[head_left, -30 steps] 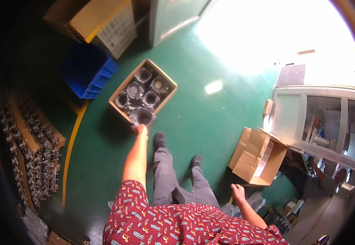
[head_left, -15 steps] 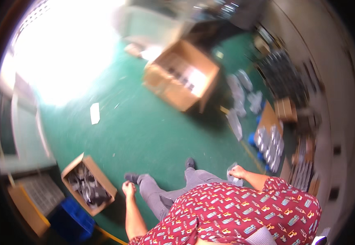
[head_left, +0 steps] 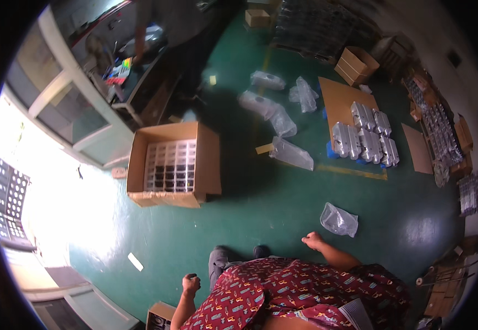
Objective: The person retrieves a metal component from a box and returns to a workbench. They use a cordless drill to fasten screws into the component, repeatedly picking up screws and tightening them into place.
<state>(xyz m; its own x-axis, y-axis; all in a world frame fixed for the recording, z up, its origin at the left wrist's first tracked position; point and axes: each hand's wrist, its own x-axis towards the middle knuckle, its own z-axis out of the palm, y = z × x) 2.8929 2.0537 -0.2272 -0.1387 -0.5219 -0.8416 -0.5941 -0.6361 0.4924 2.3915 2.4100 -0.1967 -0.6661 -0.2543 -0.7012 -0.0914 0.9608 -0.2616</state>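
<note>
Green floor (head_left: 261, 198), left hand (head_left: 190, 284) fisted, right hand (head_left: 313, 241) loosely curled

I stand on a glossy dark green painted floor (head_left: 239, 214) with a thin yellow line (head_left: 351, 171) across it. Hard daylight floods in at my left, bleaching the floor there, past a white-framed glass partition (head_left: 63, 104) and a metal window grille (head_left: 5, 201). Beyond the partition, a dark cluttered workbench (head_left: 134, 66) sits in shade. Along the far right edge of the floor, flat brown cardboard sheets (head_left: 338, 102) lie, and the wall there stays dim.
</note>
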